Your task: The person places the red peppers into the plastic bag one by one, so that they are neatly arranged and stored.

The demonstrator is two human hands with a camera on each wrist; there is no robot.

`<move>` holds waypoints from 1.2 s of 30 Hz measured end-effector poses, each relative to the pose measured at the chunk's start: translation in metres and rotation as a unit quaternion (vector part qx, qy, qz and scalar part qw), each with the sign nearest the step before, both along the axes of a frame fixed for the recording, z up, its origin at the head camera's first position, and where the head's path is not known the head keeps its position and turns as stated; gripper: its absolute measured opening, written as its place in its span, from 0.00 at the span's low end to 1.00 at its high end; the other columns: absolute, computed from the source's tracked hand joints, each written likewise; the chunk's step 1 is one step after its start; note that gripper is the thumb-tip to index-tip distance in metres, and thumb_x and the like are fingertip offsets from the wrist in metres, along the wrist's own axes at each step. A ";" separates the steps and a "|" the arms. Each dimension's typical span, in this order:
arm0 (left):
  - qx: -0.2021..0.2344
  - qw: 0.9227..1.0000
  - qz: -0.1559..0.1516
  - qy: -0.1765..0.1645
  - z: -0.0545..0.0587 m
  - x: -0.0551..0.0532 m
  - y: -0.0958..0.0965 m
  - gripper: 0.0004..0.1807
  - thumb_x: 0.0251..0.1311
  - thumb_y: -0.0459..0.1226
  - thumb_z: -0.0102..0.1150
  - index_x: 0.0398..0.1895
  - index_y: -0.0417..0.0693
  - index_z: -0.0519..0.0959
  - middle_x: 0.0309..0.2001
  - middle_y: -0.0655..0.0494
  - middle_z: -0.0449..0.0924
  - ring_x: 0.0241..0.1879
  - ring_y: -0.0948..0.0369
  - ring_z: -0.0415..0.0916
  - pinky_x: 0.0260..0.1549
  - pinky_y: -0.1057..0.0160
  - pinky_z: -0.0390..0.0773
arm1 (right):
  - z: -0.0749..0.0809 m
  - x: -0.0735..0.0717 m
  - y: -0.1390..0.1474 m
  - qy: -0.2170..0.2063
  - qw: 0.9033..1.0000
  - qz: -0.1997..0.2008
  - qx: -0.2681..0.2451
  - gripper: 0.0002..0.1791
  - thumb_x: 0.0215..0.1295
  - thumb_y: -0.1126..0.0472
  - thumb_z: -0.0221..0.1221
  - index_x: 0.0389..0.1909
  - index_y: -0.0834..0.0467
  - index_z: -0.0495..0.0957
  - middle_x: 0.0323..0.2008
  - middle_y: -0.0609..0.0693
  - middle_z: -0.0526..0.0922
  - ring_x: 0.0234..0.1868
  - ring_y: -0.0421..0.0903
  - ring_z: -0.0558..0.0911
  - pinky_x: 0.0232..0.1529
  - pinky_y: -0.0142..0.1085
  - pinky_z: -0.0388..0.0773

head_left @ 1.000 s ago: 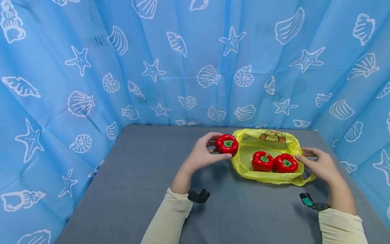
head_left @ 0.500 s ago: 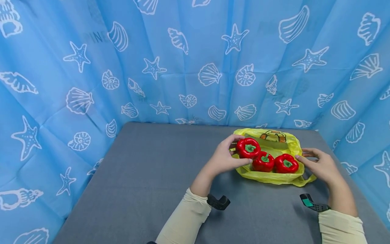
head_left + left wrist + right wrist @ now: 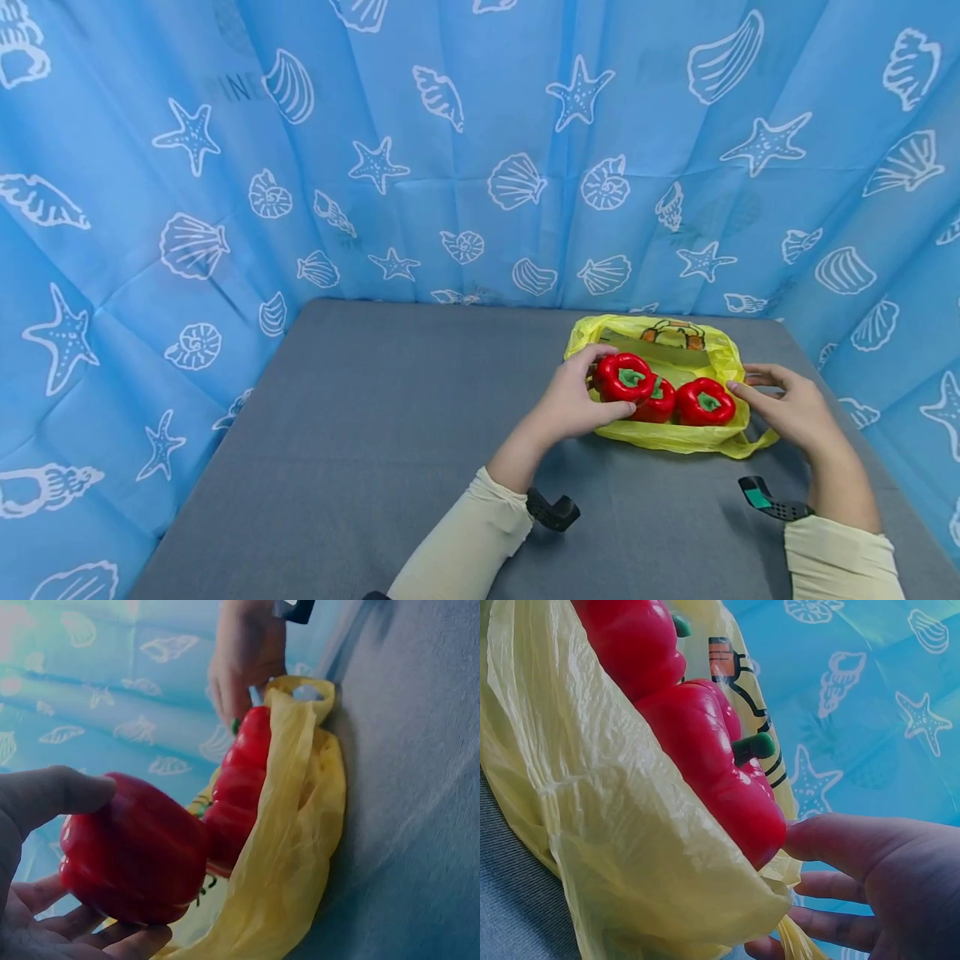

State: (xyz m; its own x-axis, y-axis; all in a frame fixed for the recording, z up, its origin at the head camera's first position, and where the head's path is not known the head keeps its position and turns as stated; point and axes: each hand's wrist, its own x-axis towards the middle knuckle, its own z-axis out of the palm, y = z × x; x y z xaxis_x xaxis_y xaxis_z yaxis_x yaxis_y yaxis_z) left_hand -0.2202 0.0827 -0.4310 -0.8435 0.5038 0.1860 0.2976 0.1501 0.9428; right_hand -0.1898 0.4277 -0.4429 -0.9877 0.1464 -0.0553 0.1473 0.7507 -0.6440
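A red bell pepper (image 3: pixel 617 377) with a green stem is gripped by my left hand (image 3: pixel 566 404), thumb on the near side and fingers on the far side. It is over the left part of a yellow plastic bag (image 3: pixel 675 435) and partly covers a second red bell pepper (image 3: pixel 658 405). That one and a third bell pepper (image 3: pixel 697 404) lie side by side inside the bag. At the bag's right edge my right hand (image 3: pixel 795 408) pinches the rim, thumb inside and fingers outside. In the left wrist view the held bell pepper (image 3: pixel 135 855) appears above the bag opening.
The bag lies on a grey table (image 3: pixel 360 433), its opening facing me and a handle loop (image 3: pixel 757 444) at its lower right. A blue curtain (image 3: pixel 465 167) with white shells and starfish surrounds the table's back and sides. Dark wrist mounts (image 3: pixel 553 510) protrude near both sleeves.
My left hand has carried the bell pepper rightward and slightly down, from beside the bag's left edge to over its opening. The right hand stays at the bag's right edge.
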 end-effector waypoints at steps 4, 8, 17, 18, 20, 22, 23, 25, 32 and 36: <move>-0.003 1.000 0.005 0.005 0.001 0.002 0.005 0.36 0.59 0.38 0.74 0.71 0.50 0.72 0.61 0.56 0.79 0.51 0.70 0.75 0.49 0.67 0.85 | 0.001 0.000 0.000 -0.003 1.000 -0.001 -0.001 0.42 0.80 0.41 0.54 0.74 0.74 0.63 0.66 0.80 0.70 0.62 0.80 0.72 0.52 0.69 0.79; -0.022 1.000 0.006 0.016 0.001 0.002 0.007 0.38 0.59 0.37 0.72 0.73 0.48 0.69 0.63 0.55 0.78 0.54 0.71 0.74 0.48 0.70 0.84 | 0.001 0.000 0.000 -0.004 1.000 -0.002 0.003 0.43 0.80 0.40 0.54 0.74 0.74 0.63 0.66 0.81 0.70 0.62 0.81 0.72 0.52 0.70 0.79; -0.092 0.995 0.020 0.033 -0.002 0.000 0.013 0.39 0.57 0.37 0.74 0.73 0.48 0.70 0.64 0.56 0.77 0.59 0.67 0.73 0.47 0.71 0.83 | 0.001 -0.001 0.002 0.002 1.000 0.008 0.004 0.42 0.80 0.41 0.54 0.74 0.74 0.63 0.65 0.81 0.71 0.62 0.83 0.72 0.53 0.72 0.78; -0.095 0.995 0.020 0.033 -0.002 0.000 0.014 0.39 0.57 0.37 0.74 0.73 0.48 0.70 0.64 0.56 0.77 0.59 0.67 0.73 0.47 0.70 0.83 | 0.001 0.000 0.002 0.002 1.000 0.008 0.001 0.42 0.80 0.41 0.54 0.74 0.74 0.63 0.65 0.81 0.71 0.62 0.83 0.72 0.54 0.72 0.78; -0.100 0.994 0.025 0.034 -0.003 0.000 0.016 0.38 0.58 0.38 0.73 0.72 0.49 0.70 0.64 0.57 0.77 0.59 0.66 0.73 0.47 0.71 0.83 | 0.001 0.000 0.003 0.000 1.000 0.008 -0.002 0.42 0.80 0.41 0.54 0.74 0.74 0.63 0.65 0.81 0.70 0.62 0.82 0.72 0.53 0.72 0.78; -0.104 0.994 0.027 0.033 -0.004 0.000 0.018 0.38 0.57 0.38 0.74 0.72 0.50 0.70 0.64 0.58 0.76 0.59 0.66 0.73 0.46 0.70 0.83 | 0.001 0.001 0.004 0.000 1.000 0.008 -0.004 0.42 0.80 0.41 0.54 0.74 0.74 0.63 0.65 0.81 0.71 0.62 0.82 0.72 0.53 0.71 0.78; -0.106 0.993 0.028 0.033 -0.005 0.000 0.019 0.38 0.57 0.39 0.74 0.72 0.50 0.69 0.64 0.58 0.76 0.59 0.66 0.73 0.46 0.70 0.83 | 0.001 0.001 0.004 -0.001 1.000 0.007 -0.004 0.42 0.80 0.41 0.54 0.74 0.74 0.63 0.66 0.81 0.71 0.62 0.82 0.72 0.53 0.71 0.78; -0.107 0.993 0.029 0.031 -0.005 0.000 0.020 0.38 0.57 0.39 0.74 0.72 0.52 0.69 0.64 0.58 0.76 0.60 0.66 0.72 0.46 0.70 0.83 | 0.001 0.000 0.005 0.000 1.000 0.005 -0.003 0.42 0.80 0.41 0.54 0.74 0.74 0.63 0.65 0.81 0.71 0.62 0.82 0.72 0.53 0.71 0.79; -0.118 0.992 0.028 0.026 -0.007 -0.003 0.024 0.40 0.57 0.41 0.74 0.72 0.54 0.67 0.64 0.59 0.75 0.60 0.66 0.71 0.48 0.68 0.83 | 0.000 0.000 0.007 -0.002 1.000 0.002 0.001 0.42 0.81 0.41 0.53 0.74 0.74 0.63 0.66 0.81 0.70 0.62 0.82 0.72 0.54 0.71 0.78; -0.145 0.989 0.025 0.029 -0.011 -0.005 0.026 0.41 0.58 0.42 0.74 0.73 0.52 0.66 0.65 0.58 0.73 0.61 0.65 0.71 0.51 0.67 0.83 | 0.000 0.000 0.008 -0.002 1.000 0.003 0.004 0.41 0.82 0.42 0.52 0.74 0.74 0.63 0.66 0.81 0.70 0.62 0.82 0.72 0.54 0.70 0.79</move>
